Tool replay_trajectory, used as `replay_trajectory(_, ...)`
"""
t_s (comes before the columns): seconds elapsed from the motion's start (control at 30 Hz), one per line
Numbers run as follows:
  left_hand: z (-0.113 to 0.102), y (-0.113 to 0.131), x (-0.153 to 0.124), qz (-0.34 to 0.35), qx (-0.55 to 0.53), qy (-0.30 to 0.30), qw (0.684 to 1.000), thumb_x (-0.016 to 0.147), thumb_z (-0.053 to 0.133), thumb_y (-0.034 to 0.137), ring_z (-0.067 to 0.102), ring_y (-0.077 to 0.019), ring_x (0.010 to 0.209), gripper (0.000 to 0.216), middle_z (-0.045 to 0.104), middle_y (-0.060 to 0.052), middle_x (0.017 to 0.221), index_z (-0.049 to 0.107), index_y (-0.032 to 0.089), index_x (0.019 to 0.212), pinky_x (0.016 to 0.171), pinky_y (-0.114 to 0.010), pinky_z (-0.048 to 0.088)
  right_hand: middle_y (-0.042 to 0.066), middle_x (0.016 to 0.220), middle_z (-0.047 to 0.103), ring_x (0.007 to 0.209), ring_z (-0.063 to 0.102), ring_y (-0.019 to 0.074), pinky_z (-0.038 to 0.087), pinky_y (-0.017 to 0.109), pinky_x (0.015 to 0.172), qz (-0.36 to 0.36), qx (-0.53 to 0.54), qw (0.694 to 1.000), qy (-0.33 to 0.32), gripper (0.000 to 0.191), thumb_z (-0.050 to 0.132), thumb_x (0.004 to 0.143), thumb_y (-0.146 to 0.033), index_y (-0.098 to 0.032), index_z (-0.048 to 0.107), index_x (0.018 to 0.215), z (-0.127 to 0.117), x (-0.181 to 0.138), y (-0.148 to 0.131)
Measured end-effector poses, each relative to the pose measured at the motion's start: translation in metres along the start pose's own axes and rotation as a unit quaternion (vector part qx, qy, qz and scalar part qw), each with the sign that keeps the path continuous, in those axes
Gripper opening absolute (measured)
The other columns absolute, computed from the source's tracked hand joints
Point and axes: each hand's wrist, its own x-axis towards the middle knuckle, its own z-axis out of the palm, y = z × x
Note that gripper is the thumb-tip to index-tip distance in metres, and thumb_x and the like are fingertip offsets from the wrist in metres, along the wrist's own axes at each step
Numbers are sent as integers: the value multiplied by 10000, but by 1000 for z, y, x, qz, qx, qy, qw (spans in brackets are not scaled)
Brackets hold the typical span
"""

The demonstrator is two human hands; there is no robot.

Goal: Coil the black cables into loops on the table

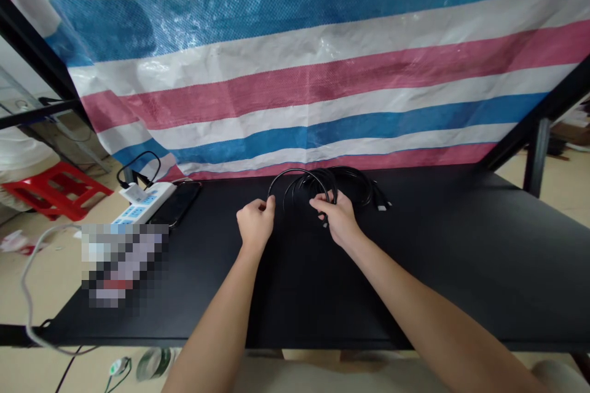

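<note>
A black cable point(295, 173) arches in a loop above the black table point(415, 258), between my two hands. My left hand point(255, 223) is closed in a pinch on the loop's left end. My right hand point(334, 215) is closed around the loop's right end, where the cable meets a bundle of coiled black cables point(354, 187) lying on the table behind it. A cable plug point(380, 204) sticks out to the right of the bundle.
A white power strip point(142, 204) with a black cord plugged in and a dark phone point(177, 204) lie at the table's left end. A striped tarp point(322, 73) hangs behind the table. A red plastic stool point(55, 189) stands on the floor at the left.
</note>
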Motion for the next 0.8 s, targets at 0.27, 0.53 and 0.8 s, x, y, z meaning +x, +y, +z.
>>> replay_trajectory(0.27, -2, -6, 6, -56, -204, 50, 976, 697, 601, 432, 411, -113, 433, 383, 387, 45, 397, 465, 208, 418, 489, -267, 342, -92, 354, 386, 358, 346, 56, 226, 181, 340, -15, 7, 997, 72, 372, 694, 522, -258, -232, 324, 504, -1, 3, -11)
replay_trajectory(0.53, 7, -2, 5, -84, -463, -171, 866, 492, 745, 296, 465, -83, 403, 470, 615, 37, 596, 603, 190, 927, 385, -203, 333, -116, 346, 276, 333, 287, 38, 209, 178, 319, 25, 139, 989, -50, 476, 783, 490, -337, -219, 322, 474, -4, 1, -20)
replay_trajectory(0.8, 6, 0, 3, -201, -399, -273, 852, 765, 501, 651, 500, -139, 379, 584, 501, 51, 459, 556, 163, 1080, 349, -239, 416, -126, 314, 275, 306, 246, 37, 181, 188, 352, 61, 164, 966, -191, 391, 798, 494, -312, -216, 420, 520, -8, -4, -19)
